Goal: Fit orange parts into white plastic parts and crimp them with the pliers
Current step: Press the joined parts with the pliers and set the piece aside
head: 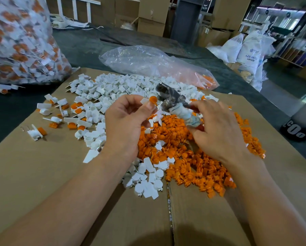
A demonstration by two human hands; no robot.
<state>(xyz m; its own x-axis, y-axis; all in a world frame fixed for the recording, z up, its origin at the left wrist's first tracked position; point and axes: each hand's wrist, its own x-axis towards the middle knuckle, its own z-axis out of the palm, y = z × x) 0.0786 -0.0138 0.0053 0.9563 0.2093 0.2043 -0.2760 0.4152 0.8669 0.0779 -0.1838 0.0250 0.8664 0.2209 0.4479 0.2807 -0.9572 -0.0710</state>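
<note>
Warehouse, stacked cartons [152,15] behind; the work surface is a flattened cardboard sheet [42,174]. The bag of finished pieces [19,41] at left is full and a few assembled pieces [59,110] lie loose. The piles of white plastic parts [102,93] and orange parts [193,157] are big, so plenty is left. Left hand [125,125] pinches a fitted white-orange piece [149,102]. Right hand [217,130] is curled round the pliers [173,102], nose just beside the piece — crimp looks pending.

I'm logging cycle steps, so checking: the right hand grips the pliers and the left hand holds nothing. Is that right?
Not quite. The right hand does grip the pliers, but the left hand is not empty: the head view shows it pinching a white part together with an orange part.
</note>
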